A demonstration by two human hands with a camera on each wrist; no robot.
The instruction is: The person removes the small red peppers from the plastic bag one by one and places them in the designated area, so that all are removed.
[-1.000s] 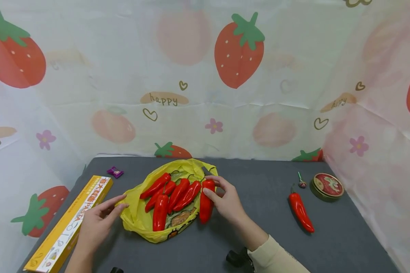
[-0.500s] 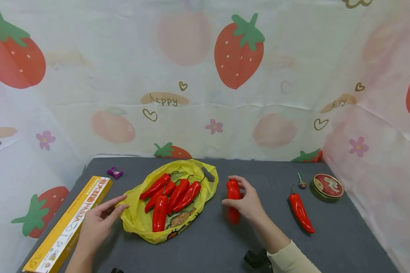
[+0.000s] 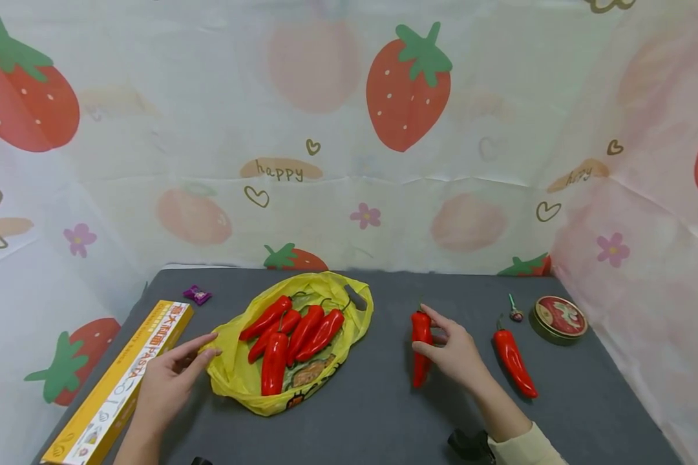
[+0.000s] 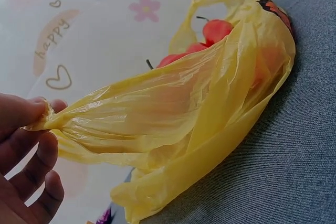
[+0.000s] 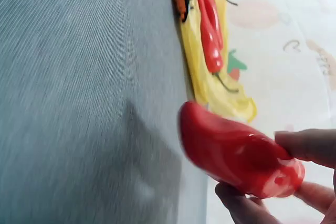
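Note:
A yellow plastic bag (image 3: 232, 368) lies spread on the grey table with several red chili peppers (image 3: 274, 363) inside. My left hand (image 3: 165, 381) pinches the bag's left edge; in the left wrist view its thumb and finger (image 4: 34, 111) grip a gathered corner of the thin plastic. To the right of the bag, my right hand (image 3: 450, 349) holds one red chili pepper (image 3: 421, 332) by thumb and fingers, its tip pointing down. That pepper (image 5: 236, 153) hangs above the table in the right wrist view, casting a shadow beneath.
Farther right lies another red chili pepper (image 3: 513, 361), with a small lollipop (image 3: 515, 313) and a round tin (image 3: 558, 319) behind it. On the left are a long yellow-and-white pasta box (image 3: 125, 381) and a purple wrapped candy (image 3: 197, 295). A strawberry-print curtain (image 3: 407, 239) hangs behind.
My right hand has carried one chili pepper from the bag's right edge out to the right over the table. The left hand has stayed at the bag's left edge.

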